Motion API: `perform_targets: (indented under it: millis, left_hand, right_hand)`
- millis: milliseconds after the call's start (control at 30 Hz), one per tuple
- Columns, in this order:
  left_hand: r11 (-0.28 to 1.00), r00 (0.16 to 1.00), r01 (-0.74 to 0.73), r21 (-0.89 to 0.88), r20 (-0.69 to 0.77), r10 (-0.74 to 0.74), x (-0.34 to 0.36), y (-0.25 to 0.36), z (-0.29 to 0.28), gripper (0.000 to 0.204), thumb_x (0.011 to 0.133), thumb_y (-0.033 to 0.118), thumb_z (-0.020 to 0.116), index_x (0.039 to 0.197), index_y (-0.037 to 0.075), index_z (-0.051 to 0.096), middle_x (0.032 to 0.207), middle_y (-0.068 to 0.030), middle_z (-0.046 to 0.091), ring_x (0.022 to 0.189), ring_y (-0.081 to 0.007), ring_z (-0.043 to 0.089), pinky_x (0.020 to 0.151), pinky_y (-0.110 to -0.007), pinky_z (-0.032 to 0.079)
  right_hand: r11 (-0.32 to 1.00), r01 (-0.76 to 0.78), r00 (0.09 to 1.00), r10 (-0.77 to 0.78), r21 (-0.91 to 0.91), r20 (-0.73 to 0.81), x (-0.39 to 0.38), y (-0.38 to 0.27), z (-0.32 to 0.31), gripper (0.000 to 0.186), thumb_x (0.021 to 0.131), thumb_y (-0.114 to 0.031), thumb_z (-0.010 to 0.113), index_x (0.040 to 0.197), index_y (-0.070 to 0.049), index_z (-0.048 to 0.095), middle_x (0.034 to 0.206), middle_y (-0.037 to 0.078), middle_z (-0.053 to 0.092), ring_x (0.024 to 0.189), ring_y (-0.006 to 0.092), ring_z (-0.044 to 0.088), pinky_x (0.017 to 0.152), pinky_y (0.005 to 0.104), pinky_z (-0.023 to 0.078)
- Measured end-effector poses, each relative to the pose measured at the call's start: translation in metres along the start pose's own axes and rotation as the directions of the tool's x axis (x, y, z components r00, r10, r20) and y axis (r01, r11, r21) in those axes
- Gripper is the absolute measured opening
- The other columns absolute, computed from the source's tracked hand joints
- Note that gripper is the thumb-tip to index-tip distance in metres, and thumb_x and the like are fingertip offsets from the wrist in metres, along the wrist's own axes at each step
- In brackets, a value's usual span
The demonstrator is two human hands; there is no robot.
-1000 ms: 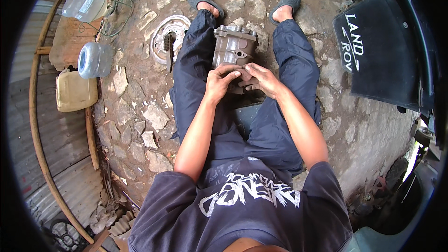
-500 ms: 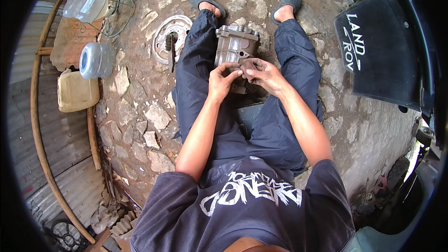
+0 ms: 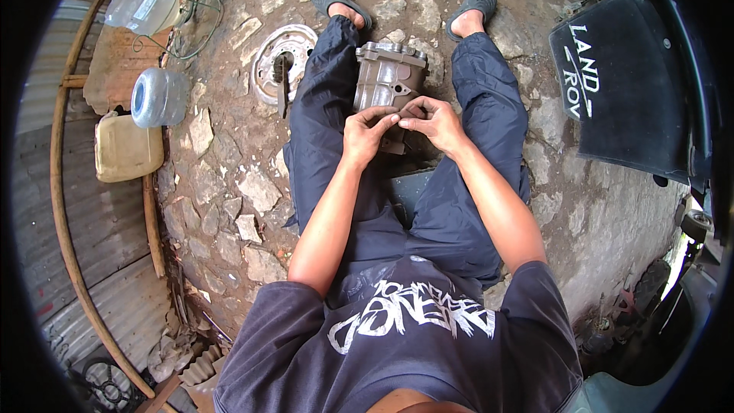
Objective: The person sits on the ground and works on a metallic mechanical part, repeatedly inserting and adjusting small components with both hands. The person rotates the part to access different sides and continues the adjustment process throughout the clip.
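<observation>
A brown-grey cast metal housing [image 3: 388, 76] with bolted flange stands between my legs. My left hand [image 3: 367, 134] and my right hand [image 3: 432, 128] meet over its near end, thumbs and forefingers pinched close together on something small and dark that I cannot make out. My fingers hide much of the housing's lower part. Left of my left leg a rusty white metal wheel-like plate [image 3: 266, 76] lies on the stone ground, with a long flat metal piece [image 3: 282, 95] across its centre.
At left are clear plastic containers [image 3: 159, 99], a yellowish jerrycan [image 3: 128, 153], green wire, wooden poles and corrugated sheets [image 3: 107, 313]. A black rubber flap [image 3: 634, 84] with white lettering is at right, near vehicle parts. A grey-blue object [image 3: 409, 191] lies between my thighs.
My right hand's fingers have shifted over the small piece, lifting slightly and then settling into a pinch beside my left thumb. My left hand has moved little; the view shifted slightly.
</observation>
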State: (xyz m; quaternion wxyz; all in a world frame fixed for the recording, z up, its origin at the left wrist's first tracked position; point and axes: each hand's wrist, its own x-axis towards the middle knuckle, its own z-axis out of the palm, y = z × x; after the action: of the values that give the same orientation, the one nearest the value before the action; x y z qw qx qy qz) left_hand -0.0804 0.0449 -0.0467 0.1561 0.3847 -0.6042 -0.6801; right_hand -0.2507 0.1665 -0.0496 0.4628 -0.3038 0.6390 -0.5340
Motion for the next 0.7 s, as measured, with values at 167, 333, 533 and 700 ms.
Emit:
perform_targets:
  millis: [167, 333, 533, 700]
  left_hand:
    - [0.992, 0.995, -0.084, 0.095, -0.038, 0.088, -0.004, 0.007, 0.004, 0.021, 0.096, 0.019, 0.083, 0.111, 0.004, 0.083, 0.091, -0.0033, 0.08, 0.075, -0.0068, 0.069, 0.064, -0.026, 0.056]
    - [0.998, 0.996, -0.044, 0.054, -0.08, 0.049, -0.003, 0.01, 0.007, 0.02, 0.096, 0.021, 0.083, 0.106, 0.004, 0.083, 0.092, -0.0043, 0.08, 0.084, -0.0093, 0.071, 0.08, -0.028, 0.057]
    - [0.99, 0.908, -0.013, 0.144, -0.412, 0.072, 0.01, -0.001, 0.004, 0.026, 0.096, 0.025, 0.08, 0.111, 0.004, 0.082, 0.102, -0.0138, 0.078, 0.092, -0.0263, 0.076, 0.087, -0.037, 0.057]
    - [0.933, 0.924, 0.007, 0.36, -0.358, 0.131, 0.019, -0.023, -0.008, 0.04, 0.1, 0.032, 0.074, 0.131, 0.006, 0.073, 0.13, -0.0205, 0.067, 0.121, -0.0361, 0.067, 0.105, -0.044, 0.052]
  right_hand:
    - [0.996, 0.08, 0.996, -0.078, 0.032, -0.047, 0.003, 0.012, 0.004, 0.021, 0.089, -0.007, 0.086, 0.105, -0.001, 0.075, 0.096, 0.001, 0.075, 0.091, 0.008, 0.068, 0.086, 0.028, 0.057]
    - [0.989, 0.122, 0.989, -0.129, -0.086, -0.076, 0.001, 0.004, 0.006, 0.018, 0.093, -0.008, 0.082, 0.107, 0.0, 0.076, 0.102, 0.007, 0.08, 0.092, 0.0114, 0.073, 0.086, 0.0297, 0.058]
    - [0.998, 0.054, 0.994, -0.052, 0.023, -0.1, 0.007, 0.015, -0.003, 0.023, 0.096, -0.006, 0.078, 0.117, 0.002, 0.076, 0.109, 0.009, 0.081, 0.099, 0.0124, 0.075, 0.092, 0.0292, 0.058]
    - [0.895, -0.035, 0.985, -0.044, -0.444, -0.168, 0.014, 0.0, 0.004, 0.026, 0.095, -0.018, 0.081, 0.114, -0.001, 0.08, 0.104, 0.009, 0.082, 0.1, 0.0144, 0.076, 0.091, 0.031, 0.058]
